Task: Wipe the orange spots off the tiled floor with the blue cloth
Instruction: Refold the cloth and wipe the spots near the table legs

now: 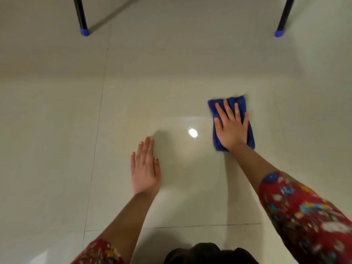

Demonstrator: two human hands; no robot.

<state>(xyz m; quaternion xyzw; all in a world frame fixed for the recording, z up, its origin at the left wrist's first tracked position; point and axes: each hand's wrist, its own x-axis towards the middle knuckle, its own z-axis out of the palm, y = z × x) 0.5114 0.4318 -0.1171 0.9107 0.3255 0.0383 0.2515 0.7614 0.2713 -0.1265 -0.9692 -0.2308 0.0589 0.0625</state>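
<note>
A folded blue cloth lies on the glossy cream tiled floor, right of centre. My right hand presses flat on top of it, fingers spread and pointing away from me. My left hand rests flat on the bare tile to the left, fingers together, holding nothing. I see no orange spots on the tiles around the cloth. The cloth's far edge looks blurred.
Two dark furniture legs with blue feet stand at the far side, one at the left and one at the right. A bright light reflection sits between my hands. Dark fabric shows at the bottom edge.
</note>
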